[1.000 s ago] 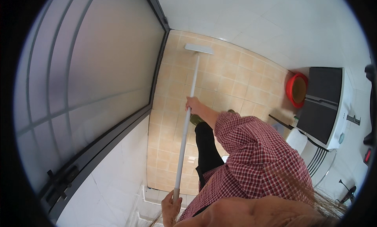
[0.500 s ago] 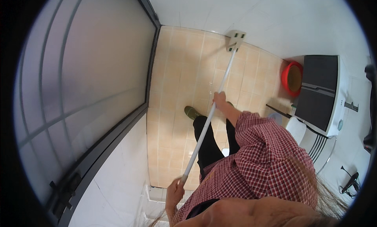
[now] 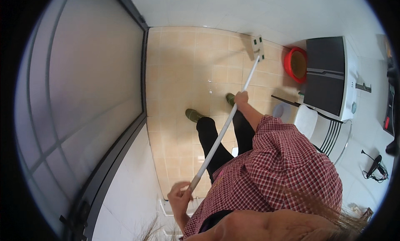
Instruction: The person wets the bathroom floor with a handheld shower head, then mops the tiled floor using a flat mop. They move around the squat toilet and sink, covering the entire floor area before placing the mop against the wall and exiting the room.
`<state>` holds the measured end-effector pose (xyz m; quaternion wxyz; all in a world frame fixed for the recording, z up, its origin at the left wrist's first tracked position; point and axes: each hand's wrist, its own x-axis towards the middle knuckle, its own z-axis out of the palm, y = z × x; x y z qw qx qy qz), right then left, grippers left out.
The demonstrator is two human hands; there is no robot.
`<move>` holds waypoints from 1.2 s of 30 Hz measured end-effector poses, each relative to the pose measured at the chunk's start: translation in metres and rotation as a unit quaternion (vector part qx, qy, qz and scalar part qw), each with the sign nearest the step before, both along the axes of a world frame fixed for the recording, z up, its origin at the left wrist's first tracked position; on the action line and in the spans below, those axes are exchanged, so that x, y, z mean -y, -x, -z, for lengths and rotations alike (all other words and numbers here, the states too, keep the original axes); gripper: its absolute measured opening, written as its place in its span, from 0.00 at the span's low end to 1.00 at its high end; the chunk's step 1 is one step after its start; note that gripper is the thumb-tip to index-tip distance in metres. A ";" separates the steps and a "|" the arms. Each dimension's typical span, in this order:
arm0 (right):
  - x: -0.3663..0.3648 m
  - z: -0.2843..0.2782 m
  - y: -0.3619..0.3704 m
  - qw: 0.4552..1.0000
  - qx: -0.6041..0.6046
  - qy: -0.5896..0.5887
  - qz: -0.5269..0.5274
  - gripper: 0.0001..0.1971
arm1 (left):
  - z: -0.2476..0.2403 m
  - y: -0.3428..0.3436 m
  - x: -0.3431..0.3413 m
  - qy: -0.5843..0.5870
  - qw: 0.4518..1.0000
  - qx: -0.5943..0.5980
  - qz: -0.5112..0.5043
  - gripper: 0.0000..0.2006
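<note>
A flat mop stretches diagonally across the view, its long white pole [image 3: 218, 139] running up to a flat white head [image 3: 258, 48] with dark green patches. That head stands tilted on the tan floor near the far wall. Partway along the pole, my right hand [image 3: 241, 98] is wrapped round it. At the near end, my left hand [image 3: 180, 198] holds the pole's tip between thumb and curled fingers, with a looser grip. My legs in black trousers and green shoes [image 3: 193, 115] are beneath the pole.
A red basin [image 3: 295, 65] stands by the far wall, right of the mop head. Next to it are a dark-fronted white cabinet [image 3: 325, 76] and a white seat with black slats [image 3: 306, 121]. A dark-framed frosted door [image 3: 96, 74] fills the left side.
The mop head has shifted right along the far wall, closer to the basin, and turned. My right hand moved right with the pole. My left hand's fingers have loosened somewhat.
</note>
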<state>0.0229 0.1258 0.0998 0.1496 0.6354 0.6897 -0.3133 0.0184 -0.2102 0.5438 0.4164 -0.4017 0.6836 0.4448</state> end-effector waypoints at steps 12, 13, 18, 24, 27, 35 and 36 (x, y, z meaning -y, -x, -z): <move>-0.116 -0.001 0.083 0.879 -0.233 0.165 0.381 0.02 | 0.087 0.123 -0.112 -0.448 0.820 -0.350 0.064 0.15; -0.112 0.002 0.092 0.872 -0.233 0.161 0.400 0.03 | 0.085 0.131 -0.116 -0.467 0.797 -0.378 0.063 0.14; -0.060 0.042 0.123 0.751 -0.389 0.343 0.408 0.06 | 0.068 0.164 -0.087 -0.329 0.791 -0.516 -0.033 0.21; 0.063 0.030 0.167 0.904 -0.154 0.219 0.333 0.10 | 0.034 0.203 -0.019 -0.363 0.785 -0.500 -0.045 0.21; 0.097 -0.007 0.185 0.924 -0.087 0.225 0.297 0.12 | 0.021 0.211 -0.008 -0.344 0.786 -0.511 -0.053 0.21; 0.108 0.030 0.152 0.984 -0.015 0.175 -0.033 0.16 | 0.021 0.144 -0.030 -0.232 0.797 -0.458 -0.317 0.22; 0.109 0.037 0.144 0.980 0.023 0.175 -0.089 0.15 | 0.019 0.136 -0.031 -0.211 0.818 -0.454 -0.282 0.22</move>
